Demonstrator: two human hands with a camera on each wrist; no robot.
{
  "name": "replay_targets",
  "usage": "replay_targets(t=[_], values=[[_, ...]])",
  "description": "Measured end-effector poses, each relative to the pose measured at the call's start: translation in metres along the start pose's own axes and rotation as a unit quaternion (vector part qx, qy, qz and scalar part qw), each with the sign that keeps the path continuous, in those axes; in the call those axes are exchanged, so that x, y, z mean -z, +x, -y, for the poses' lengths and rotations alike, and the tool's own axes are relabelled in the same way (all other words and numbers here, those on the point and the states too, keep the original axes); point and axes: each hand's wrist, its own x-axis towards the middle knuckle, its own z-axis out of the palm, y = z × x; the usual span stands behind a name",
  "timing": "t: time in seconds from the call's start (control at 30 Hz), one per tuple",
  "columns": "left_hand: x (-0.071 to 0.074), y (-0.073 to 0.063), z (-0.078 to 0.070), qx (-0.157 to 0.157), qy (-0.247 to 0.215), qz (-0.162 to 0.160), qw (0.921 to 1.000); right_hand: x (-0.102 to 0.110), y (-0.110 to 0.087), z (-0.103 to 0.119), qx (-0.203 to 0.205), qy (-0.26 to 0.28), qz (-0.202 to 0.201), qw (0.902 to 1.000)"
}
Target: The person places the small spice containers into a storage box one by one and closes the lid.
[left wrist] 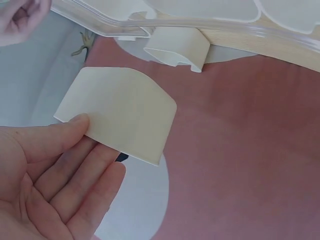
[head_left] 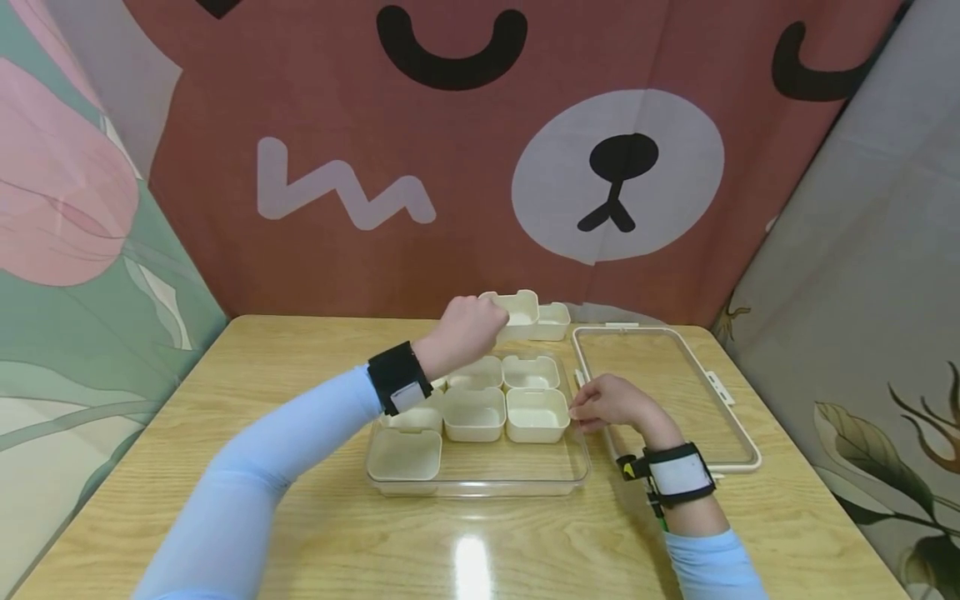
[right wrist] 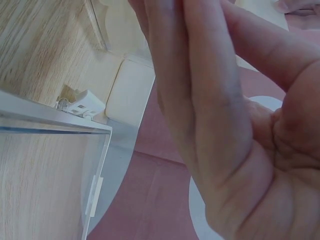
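My left hand [head_left: 467,329] holds a small cream box [head_left: 521,310] above the back of a clear tray [head_left: 510,487]. In the left wrist view the thumb and fingers pinch the edge of this box [left wrist: 120,110]. Several similar boxes stand in the tray, including one at its front left [head_left: 407,455]. Beside the tray's right side is my right hand [head_left: 615,404], fingertips close to the right-hand cream box [head_left: 537,417]. Its fingers [right wrist: 210,100] look mostly straight in the right wrist view, with the tips out of frame.
Another cream box [head_left: 552,322] stands on the table [head_left: 315,517] behind the tray. A clear lid with a cream frame and side clips [head_left: 735,417] lies at the right. A printed cloth [head_left: 450,250] hangs along the table's back edge.
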Motion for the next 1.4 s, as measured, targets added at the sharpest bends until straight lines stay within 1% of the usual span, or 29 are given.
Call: replay_targets(t=[0.17, 0.37, 0.53, 0.67, 0.83, 0.97, 1.23, 1.4], values=[[0.006, -0.013, -0.002, -0.003, 0.001, -0.003, 1.0000, 0.000, 0.000, 0.000, -0.003, 0.002, 0.002, 1.0000], [0.012, -0.032, -0.004, -0.019, -0.022, -0.002, 0.9996, 0.001, 0.000, -0.001, 0.005, 0.003, 0.004, 1.0000], [0.015, -0.049, -0.005, -0.028, -0.038, -0.020, 0.9987, 0.001, 0.001, 0.000, 0.009, 0.006, 0.007, 0.9999], [0.017, -0.062, -0.005, -0.029, -0.039, -0.034, 0.9982, 0.001, 0.001, 0.000, 0.010, 0.004, 0.009, 0.9999], [0.020, -0.074, -0.005, -0.032, -0.041, -0.049, 0.9975, 0.001, 0.000, 0.000, 0.011, 0.001, 0.011, 0.9999], [0.026, -0.083, -0.006, -0.035, -0.037, -0.059, 0.9970, 0.002, 0.000, 0.000, 0.013, 0.003, 0.010, 0.9999], [0.038, -0.104, -0.013, -0.043, -0.033, -0.058, 0.9968, 0.002, 0.002, -0.003, 0.011, -0.001, 0.010, 0.9999], [0.041, -0.114, -0.018, -0.064, -0.044, -0.057, 0.9954, 0.002, 0.004, -0.004, 0.009, -0.001, 0.009, 0.9999]])
